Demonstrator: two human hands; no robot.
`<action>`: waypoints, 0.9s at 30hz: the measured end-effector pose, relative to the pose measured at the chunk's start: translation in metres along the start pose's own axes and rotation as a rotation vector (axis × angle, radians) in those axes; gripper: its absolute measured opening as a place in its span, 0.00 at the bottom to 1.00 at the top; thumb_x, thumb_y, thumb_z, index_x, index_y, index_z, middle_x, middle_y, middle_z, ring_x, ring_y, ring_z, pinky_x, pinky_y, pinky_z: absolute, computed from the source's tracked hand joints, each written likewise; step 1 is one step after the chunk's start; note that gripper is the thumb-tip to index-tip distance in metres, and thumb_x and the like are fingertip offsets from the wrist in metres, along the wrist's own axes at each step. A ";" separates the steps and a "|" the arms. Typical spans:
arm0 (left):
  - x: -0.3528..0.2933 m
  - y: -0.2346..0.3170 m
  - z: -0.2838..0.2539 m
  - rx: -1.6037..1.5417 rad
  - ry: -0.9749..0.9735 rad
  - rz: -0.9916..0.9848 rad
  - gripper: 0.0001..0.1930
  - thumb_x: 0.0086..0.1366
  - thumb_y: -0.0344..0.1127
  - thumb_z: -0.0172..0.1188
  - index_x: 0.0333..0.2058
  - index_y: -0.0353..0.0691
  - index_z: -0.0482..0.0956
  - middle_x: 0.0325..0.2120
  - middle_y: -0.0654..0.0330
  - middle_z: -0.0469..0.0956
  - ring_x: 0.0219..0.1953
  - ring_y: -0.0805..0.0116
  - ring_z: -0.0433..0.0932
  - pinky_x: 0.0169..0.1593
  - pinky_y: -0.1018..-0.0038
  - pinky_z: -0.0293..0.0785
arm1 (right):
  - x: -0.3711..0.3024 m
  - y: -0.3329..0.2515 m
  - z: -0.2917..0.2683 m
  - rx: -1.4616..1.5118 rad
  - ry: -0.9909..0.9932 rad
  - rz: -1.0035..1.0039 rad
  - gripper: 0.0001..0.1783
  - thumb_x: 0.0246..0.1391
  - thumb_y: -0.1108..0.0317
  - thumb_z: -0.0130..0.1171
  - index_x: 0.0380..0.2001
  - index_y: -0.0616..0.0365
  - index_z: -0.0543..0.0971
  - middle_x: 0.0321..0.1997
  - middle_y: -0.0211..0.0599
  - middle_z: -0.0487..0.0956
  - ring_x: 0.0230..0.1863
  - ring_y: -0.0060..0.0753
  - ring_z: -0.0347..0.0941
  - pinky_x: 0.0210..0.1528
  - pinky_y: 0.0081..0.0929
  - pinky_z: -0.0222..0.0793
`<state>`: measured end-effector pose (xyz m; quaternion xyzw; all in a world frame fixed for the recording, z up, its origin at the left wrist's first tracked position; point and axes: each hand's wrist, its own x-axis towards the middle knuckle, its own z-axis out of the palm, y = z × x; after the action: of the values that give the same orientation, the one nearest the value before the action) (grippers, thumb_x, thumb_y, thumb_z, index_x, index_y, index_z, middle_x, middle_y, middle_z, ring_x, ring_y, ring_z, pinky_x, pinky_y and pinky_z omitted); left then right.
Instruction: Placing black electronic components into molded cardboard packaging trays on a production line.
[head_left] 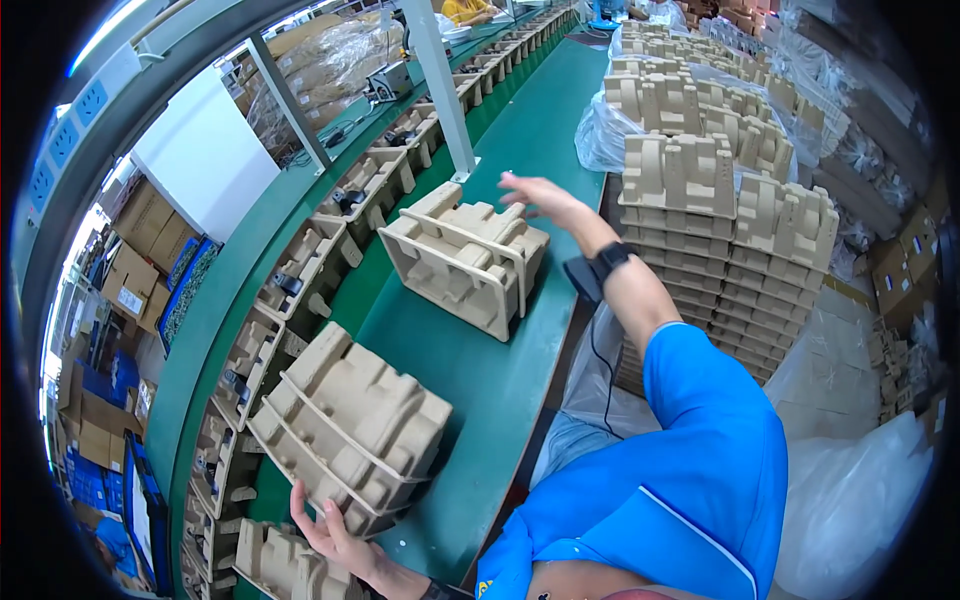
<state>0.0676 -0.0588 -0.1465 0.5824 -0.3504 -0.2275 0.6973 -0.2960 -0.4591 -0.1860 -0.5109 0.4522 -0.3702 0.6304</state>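
Observation:
My left hand (345, 545) is at the near end of a small stack of nested brown moulded-pulp trays (365, 415), which lies tilted on the green bench. Its thumb and index finger are spread and seem to touch the trays' rims; the other fingers are partly hidden. Farther along the bench another pulp-tray stack (470, 255) rests on its side, rims facing left. My right hand (545, 197) reaches over the far right end of that stack, fingers stretched out and holding nothing. A black band with a cable circles my right wrist.
Left of the bench, a line of pulp trays (300, 265) holds small dark parts. Tall piles of pulp trays (690, 210) stand to the right, partly wrapped in clear plastic. A grey metal post (440, 90) rises from the bench. Cardboard boxes (135, 280) are at far left.

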 end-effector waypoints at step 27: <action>-0.034 -0.032 -0.039 -0.254 0.100 0.013 0.40 0.60 0.29 0.62 0.66 0.32 0.48 0.60 0.49 0.62 0.57 0.58 0.67 0.62 0.63 0.60 | -0.185 -0.004 0.234 -0.373 -0.328 -0.976 0.45 0.40 0.45 0.72 0.54 0.64 0.66 0.51 0.44 0.69 0.58 0.46 0.62 0.64 0.42 0.54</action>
<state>0.0778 -0.0158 -0.1884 0.4978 -0.2874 -0.2360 0.7835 -0.1325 -0.2153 -0.1302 -0.8157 0.1161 -0.4486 0.3463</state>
